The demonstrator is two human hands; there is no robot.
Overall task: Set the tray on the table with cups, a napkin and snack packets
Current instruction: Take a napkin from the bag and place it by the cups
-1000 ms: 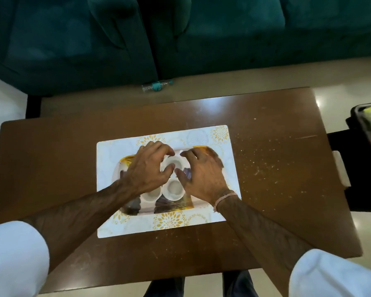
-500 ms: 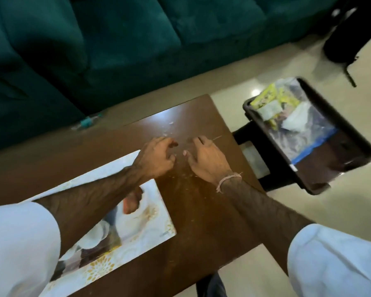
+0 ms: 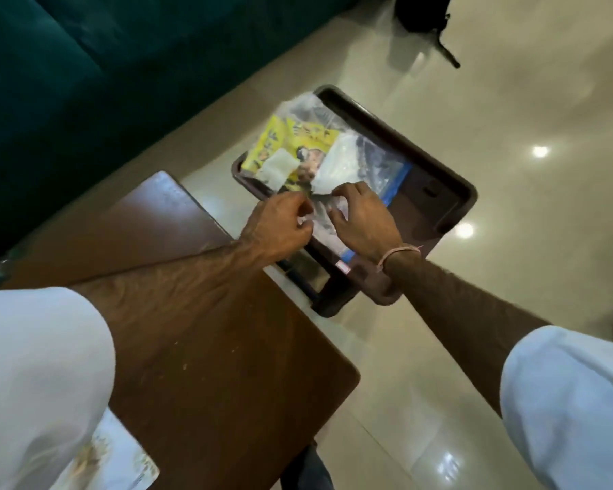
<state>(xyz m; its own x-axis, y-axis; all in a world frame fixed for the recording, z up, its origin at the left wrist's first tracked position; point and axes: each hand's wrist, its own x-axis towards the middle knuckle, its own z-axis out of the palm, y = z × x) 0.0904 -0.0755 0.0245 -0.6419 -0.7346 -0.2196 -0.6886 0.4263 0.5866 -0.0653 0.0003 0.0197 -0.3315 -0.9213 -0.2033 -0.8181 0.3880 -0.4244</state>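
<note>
A dark side stand with a raised rim (image 3: 439,160) stands on the floor just right of the brown table (image 3: 209,348). On it lies a clear plastic bag (image 3: 368,160) with yellow snack packets (image 3: 280,136) and a folded white napkin (image 3: 276,168) on top. My left hand (image 3: 280,224) and my right hand (image 3: 363,217) are side by side at the bag's near end, fingers curled into the plastic. The picture is blurred there. The tray with the cups is out of view; only a corner of the floral placemat (image 3: 121,465) shows at bottom left.
A dark green sofa (image 3: 85,65) runs along the far side of the table. Glossy tiled floor (image 3: 510,242) surrounds the stand. A black object with a thin leg (image 3: 425,19) sits on the floor at the top.
Both hands left the cups on the tray, crossed the table to the right and now rest on the plastic bag on the side stand. My view swung right with them.
</note>
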